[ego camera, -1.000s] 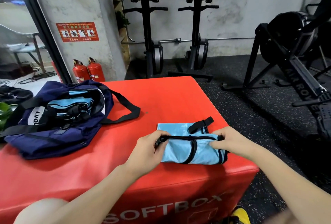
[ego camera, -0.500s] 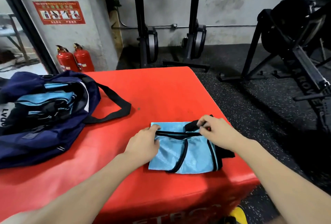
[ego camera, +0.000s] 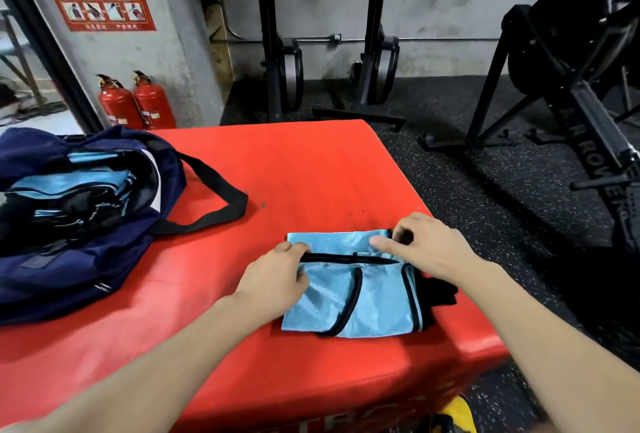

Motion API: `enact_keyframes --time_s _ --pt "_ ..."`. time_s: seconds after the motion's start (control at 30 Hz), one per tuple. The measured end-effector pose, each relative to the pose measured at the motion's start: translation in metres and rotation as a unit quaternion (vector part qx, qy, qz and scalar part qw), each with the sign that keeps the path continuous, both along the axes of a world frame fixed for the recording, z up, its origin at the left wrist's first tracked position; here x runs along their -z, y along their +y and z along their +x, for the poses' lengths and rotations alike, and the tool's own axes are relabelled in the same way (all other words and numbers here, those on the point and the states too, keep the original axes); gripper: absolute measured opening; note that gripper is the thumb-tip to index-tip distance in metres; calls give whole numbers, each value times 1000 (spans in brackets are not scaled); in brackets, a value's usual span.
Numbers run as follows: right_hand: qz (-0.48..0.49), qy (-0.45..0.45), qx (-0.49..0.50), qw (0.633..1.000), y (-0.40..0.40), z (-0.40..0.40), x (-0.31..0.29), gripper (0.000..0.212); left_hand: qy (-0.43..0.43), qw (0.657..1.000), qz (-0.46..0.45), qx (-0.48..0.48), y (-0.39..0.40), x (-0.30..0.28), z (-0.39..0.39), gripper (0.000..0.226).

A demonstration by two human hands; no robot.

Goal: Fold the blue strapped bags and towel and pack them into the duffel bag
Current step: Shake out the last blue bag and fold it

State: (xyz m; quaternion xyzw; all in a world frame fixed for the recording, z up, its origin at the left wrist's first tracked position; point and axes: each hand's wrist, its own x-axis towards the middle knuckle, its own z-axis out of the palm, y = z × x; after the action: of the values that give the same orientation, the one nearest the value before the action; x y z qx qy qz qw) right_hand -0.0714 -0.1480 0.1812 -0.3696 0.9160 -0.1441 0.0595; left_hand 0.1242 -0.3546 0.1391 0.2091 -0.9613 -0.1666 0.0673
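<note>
Now, near edge: both forearms reach in over the front edge of the red soft box [ego camera: 311,169], a padded block with a smooth, slightly shiny skin and rounded corners.
Blue strapped bag [ego camera: 349,294]: lies flat near the box's front right corner, folded into a rough rectangle; thin, finely woven light-blue cloth with black piping, and black strap ends bunched at its right side.
Left hand [ego camera: 273,280]: rests on the bag's left part, fingers curled at the end of the black-edged fold line; it appears to be pinching that edge, thumb hidden.
Right hand [ego camera: 426,245]: at the bag's far right corner, fingers bent down onto the cloth and a dark strap piece; it seems to grasp them, though the contact is partly hidden.
Step in hand: by my reading, the last tucks of folding this bag.
Duffel bag [ego camera: 86,259]: sits open at the box's left edge, well apart from the hands; soft navy fabric, slumped, with a black webbing strap looping out over the red top.
Done so far: folded light-blue items with black trim already lie inside the duffel.
Left to do: this bag is not yet packed; no towel is identifiable.
Beyond: two red fire extinguishers [ego camera: 136,103] against a rough grey wall.
</note>
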Motion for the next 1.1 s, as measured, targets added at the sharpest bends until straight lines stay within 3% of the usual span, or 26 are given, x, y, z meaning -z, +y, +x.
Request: enact_keyframes --time_s 0.1,0.2,0.23,0.27,0.37,0.53,0.63,0.7,0.77,0.87,1.1 --pt "7 27 -8 1000 8 -4 -4 77 0 1000 -2 -2 1 0 0 41" --pt "94 166 -18 982 10 -7 6 39 -2 1000 -5 -3 3 -1 1 39" --pt "86 171 -51 980 9 -9 11 24 -2 1000 -5 -4 3 -1 2 39" --pt "62 149 -93 982 8 -8 13 20 -3 1000 -5 -4 4 -1 2 39" --pt "-5 35 -176 984 5 -1 19 40 -8 1000 -3 -7 6 -3 2 39" --pt "-85 -98 -120 984 6 14 17 27 -12 1000 2 -5 7 -5 3 39" --pt "-30 -102 -127 986 4 14 18 63 -6 1000 8 -4 7 -7 5 38" --pt "-28 -124 -110 986 0 11 19 75 6 1000 22 3 4 -8 6 38" --pt "-37 -145 -85 985 -3 6 20 69 34 998 55 19 -1 -8 5 38" --pt "-44 -155 -78 984 -3 1 10 41 76 991 102 30 -10 -16 5 34" --pt "-180 -213 -82 957 -13 -13 -23 20 198 945 258 -24 -23 -45 -4 26"
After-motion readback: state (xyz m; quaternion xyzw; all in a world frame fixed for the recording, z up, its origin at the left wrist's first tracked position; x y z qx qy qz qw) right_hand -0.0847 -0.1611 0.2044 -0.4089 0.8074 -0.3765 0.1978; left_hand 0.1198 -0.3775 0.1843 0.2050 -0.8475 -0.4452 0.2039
